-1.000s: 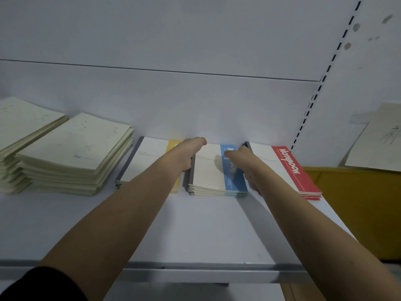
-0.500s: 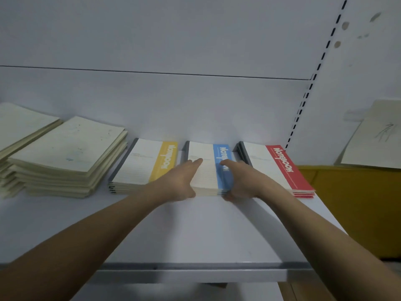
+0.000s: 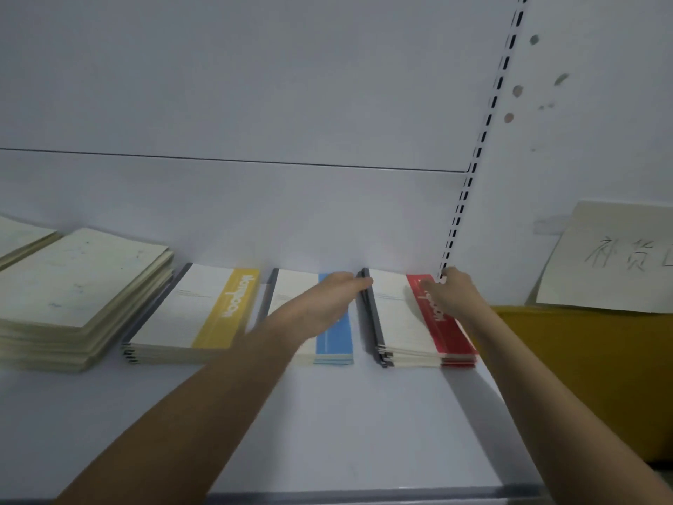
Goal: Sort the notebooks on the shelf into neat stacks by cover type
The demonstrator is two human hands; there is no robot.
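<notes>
The white shelf (image 3: 346,431) carries everything here, with its back panel rising behind and a slotted upright at the back right corner. Along the back edge the notebooks lie in a row of flat piles, each kept to one cover type. The bulkiest are the plain cream stacks (image 3: 80,286) at the left end, thick and a little fanned. Next comes the yellow-band stack (image 3: 204,315), then the blue-band stack (image 3: 333,340), then the red-band stack (image 3: 422,322) nearest the right edge, close under the upright. That last pile looks the least tidy, its dark spines stepped out at the front left, which is likely why both hands are on it.

The left hand (image 3: 327,304) reaches across the blue-band stack with straight fingers laid against the red pile's spine side, an open, flat grip holding nothing, apparently to push the edges flush. The right hand (image 3: 451,293) rests on the far right corner of the same pile, fingers lying loosely over the red band; it seems to brace from the other side, though whether it pinches a cover I cannot tell.

Beyond the shelf's right end a handwritten paper sign (image 3: 612,260) leans above a yellow bin (image 3: 582,377).
</notes>
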